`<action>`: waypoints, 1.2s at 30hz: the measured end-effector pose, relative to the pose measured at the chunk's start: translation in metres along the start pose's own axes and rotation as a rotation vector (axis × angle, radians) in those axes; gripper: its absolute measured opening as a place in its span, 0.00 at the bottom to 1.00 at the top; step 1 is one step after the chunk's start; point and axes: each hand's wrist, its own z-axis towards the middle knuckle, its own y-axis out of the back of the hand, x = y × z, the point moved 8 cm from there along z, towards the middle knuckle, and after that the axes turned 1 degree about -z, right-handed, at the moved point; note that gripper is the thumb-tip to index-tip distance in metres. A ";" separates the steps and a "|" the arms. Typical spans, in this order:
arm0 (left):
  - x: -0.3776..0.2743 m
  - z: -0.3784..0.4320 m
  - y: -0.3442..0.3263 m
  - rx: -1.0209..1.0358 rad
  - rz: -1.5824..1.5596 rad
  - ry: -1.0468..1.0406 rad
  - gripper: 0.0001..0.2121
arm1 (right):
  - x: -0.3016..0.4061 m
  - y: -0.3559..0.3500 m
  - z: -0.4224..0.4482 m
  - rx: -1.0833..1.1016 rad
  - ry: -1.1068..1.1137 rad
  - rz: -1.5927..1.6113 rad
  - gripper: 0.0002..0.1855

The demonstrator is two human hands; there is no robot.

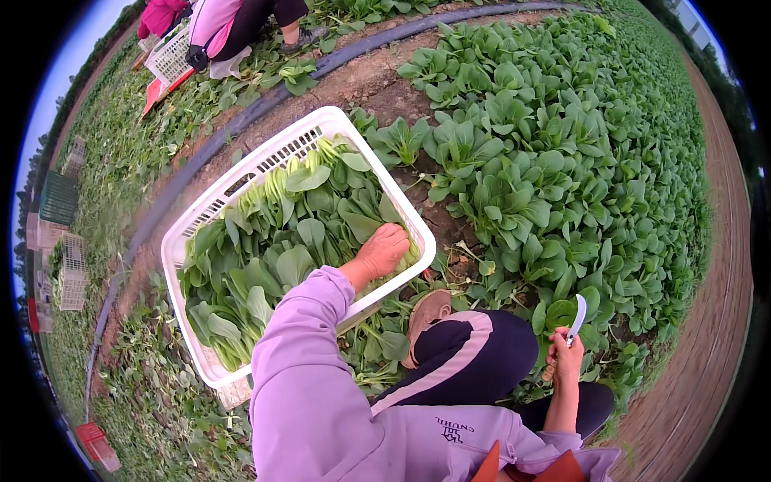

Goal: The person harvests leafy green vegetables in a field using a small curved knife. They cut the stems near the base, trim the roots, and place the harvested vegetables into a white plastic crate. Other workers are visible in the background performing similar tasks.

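My left hand (383, 249) reaches into the right end of a white plastic basket (171, 289), its fingers curled down over leafy greens (310, 235). The greens lie in rows inside, some with pale stalks towards the far rim. Whether the fingers grip a plant is hidden. My right hand (565, 355) is closed around the handle of a small curved knife (579, 316), blade pointing up, beside the growing greens (518, 181) and close to my bent knee.
A dark hose (199, 153) curves across the soil behind the basket. Another person (223, 24) sits at the upper left near a white crate (170, 57). More crates (73, 271) stand at the far left. Loose leaves (162, 355) litter the ground.
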 end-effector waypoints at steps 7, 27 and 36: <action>-0.014 0.019 0.083 -0.169 -0.118 0.058 0.06 | 0.006 -0.038 -0.002 0.152 0.000 -0.040 0.07; 0.178 -0.255 0.165 0.309 0.280 1.792 0.32 | -0.006 -0.013 0.004 0.097 -0.031 -0.184 0.06; 0.189 -0.115 0.258 -0.365 0.375 1.211 0.24 | -0.017 0.022 -0.011 0.046 -0.016 -0.119 0.06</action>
